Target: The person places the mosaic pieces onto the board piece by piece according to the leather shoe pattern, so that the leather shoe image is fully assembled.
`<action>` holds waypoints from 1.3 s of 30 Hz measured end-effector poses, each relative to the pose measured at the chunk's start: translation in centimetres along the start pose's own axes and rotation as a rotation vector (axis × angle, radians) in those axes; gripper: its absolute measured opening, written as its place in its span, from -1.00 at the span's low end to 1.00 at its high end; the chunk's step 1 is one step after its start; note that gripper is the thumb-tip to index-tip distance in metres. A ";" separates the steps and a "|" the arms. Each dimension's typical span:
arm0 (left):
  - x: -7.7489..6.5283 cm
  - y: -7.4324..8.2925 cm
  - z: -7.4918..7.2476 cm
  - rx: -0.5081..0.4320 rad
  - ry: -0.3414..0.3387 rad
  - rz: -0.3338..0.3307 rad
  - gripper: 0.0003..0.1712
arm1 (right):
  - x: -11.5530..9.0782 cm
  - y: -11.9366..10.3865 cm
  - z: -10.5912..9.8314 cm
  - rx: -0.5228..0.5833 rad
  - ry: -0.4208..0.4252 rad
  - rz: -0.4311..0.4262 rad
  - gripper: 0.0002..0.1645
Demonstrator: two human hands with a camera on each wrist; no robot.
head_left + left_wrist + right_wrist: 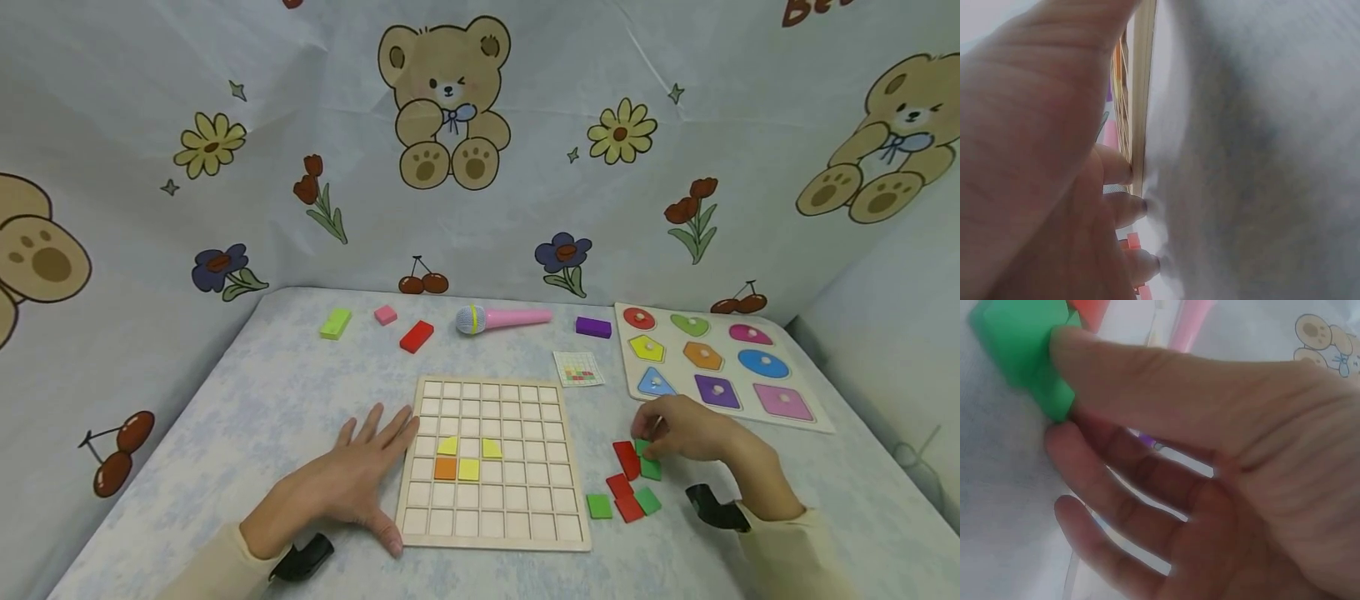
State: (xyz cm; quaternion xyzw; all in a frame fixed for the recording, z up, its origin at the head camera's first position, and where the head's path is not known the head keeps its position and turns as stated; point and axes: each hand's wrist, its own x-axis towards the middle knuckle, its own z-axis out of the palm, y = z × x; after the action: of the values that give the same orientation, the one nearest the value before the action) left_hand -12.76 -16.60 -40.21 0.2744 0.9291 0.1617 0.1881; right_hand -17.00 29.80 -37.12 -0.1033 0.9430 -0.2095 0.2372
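Over on the left side of the table (270,400), the left hand (356,477) is lying spread wide, fingers straight and apart, its grip holding nothing, while the fingertips are meeting the left edge of the wooden grid board (495,546) and the thumb is reaching its near corner. And on the right, here's the right hand (690,427), fingers curling in, the narrow grip pinching a green tile (642,447) between thumb and finger! That tile is sitting right of the board, just beside a red tile (627,460) and another green one (650,469), with more loose red and green tiles lying nearer the person. Inside the grid, an orange square (445,468) and a yellow square (468,470) are sitting side by side, and two yellow pieces (491,450) are occupying the row above, a cell lying between them. Beyond the board, a patterned card (578,369) is resting near the shape puzzle (717,325), and further back a pink microphone (517,318) is lying between a purple block (593,327) and a red block (416,337).
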 end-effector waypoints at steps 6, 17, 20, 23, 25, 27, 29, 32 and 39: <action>-0.1 0.0 0.0 -0.009 0.006 -0.002 0.75 | 0.0 -0.3 0.0 0.005 0.006 -0.009 -0.71; 0.0 0.2 0.0 -0.015 0.007 -0.001 0.75 | -1.4 -5.2 -0.1 -0.071 0.118 -0.140 -0.79; 0.0 0.1 0.1 -0.012 0.009 0.000 0.75 | -1.3 -7.0 0.3 -0.085 0.110 -0.214 -0.83; 0.0 0.1 0.1 -0.009 0.006 -0.002 0.75 | -0.9 -8.8 0.8 -0.108 0.099 -0.315 -0.83; 0.1 0.1 0.2 -0.003 0.003 -0.006 0.76 | -0.7 -10.0 1.3 -0.121 0.086 -0.387 -0.82; 0.1 0.0 0.2 0.003 -0.001 -0.010 0.76 | -0.3 -11.4 1.9 -0.125 0.069 -0.451 -0.82; 0.1 0.0 0.2 0.012 -0.001 -0.012 0.76 | 0.2 -12.7 2.6 -0.119 0.050 -0.516 -0.83; 0.1 0.0 0.1 0.011 -0.005 -0.012 0.75 | 1.1 -14.6 3.9 -0.098 0.007 -0.590 -0.86; 0.1 -0.1 0.1 0.016 0.003 -0.004 0.73 | 3.2 -18.7 6.7 -0.021 -0.039 -0.675 -0.90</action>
State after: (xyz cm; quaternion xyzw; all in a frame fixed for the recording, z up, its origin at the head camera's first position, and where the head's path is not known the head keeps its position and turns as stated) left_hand -12.82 -16.64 -40.38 0.2740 0.9311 0.1543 0.1850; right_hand -14.72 9.90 -35.46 -0.4162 0.8530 -0.2643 0.1711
